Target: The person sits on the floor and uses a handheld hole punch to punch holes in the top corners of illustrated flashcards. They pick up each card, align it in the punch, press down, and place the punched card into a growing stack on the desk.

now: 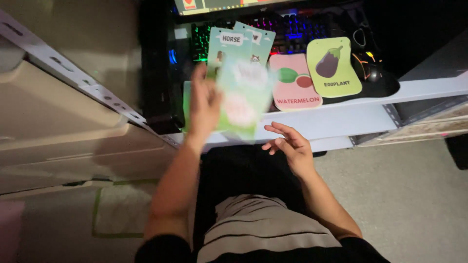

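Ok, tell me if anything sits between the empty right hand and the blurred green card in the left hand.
Nothing visible does. The right hand hangs open just below and right of the green card that the left hand holds; only open air lies between them.

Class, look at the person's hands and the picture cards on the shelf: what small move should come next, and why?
Probably lay the blurred green picture card flat on the white shelf, left of the pink watermelon card. The left hand holds it raised and blurred, while the right hand hovers open and empty just below.
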